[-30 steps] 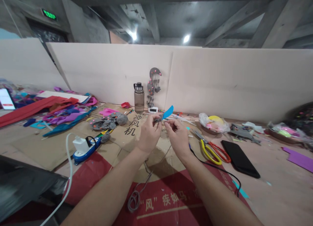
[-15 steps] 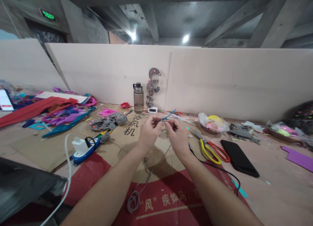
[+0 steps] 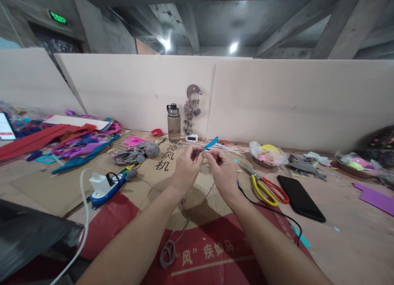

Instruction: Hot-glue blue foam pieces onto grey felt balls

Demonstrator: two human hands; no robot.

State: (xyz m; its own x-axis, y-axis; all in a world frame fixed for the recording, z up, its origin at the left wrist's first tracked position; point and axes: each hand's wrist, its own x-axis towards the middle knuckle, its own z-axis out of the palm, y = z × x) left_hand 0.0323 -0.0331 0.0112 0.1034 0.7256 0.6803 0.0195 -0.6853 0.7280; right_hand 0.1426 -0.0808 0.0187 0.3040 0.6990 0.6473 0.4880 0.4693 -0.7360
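My left hand point(image 3: 185, 168) and my right hand point(image 3: 224, 171) are raised together above the cardboard point(image 3: 172, 170) in the middle of the table. Both are closed in a pinch. Between their fingertips sits a small blue foam piece point(image 3: 210, 144), with grey yarn at its base. A strand of grey yarn point(image 3: 184, 219) hangs down from my hands to a loose coil point(image 3: 168, 252) on the red printed sheet point(image 3: 209, 252).
Yellow- and red-handled scissors point(image 3: 267, 189) and a black phone point(image 3: 301, 198) lie to the right, with a black cable point(image 3: 267, 211) near my right wrist. A bottle point(image 3: 174, 122), grey yarn balls point(image 3: 151, 150), a blue glue gun with charger point(image 3: 106, 185), and coloured foam scraps point(image 3: 76, 141) lie left.
The blue foam piece has turned between my fingers, first edge-on and now partly face-on again. My hands stay close together in nearly the same place.
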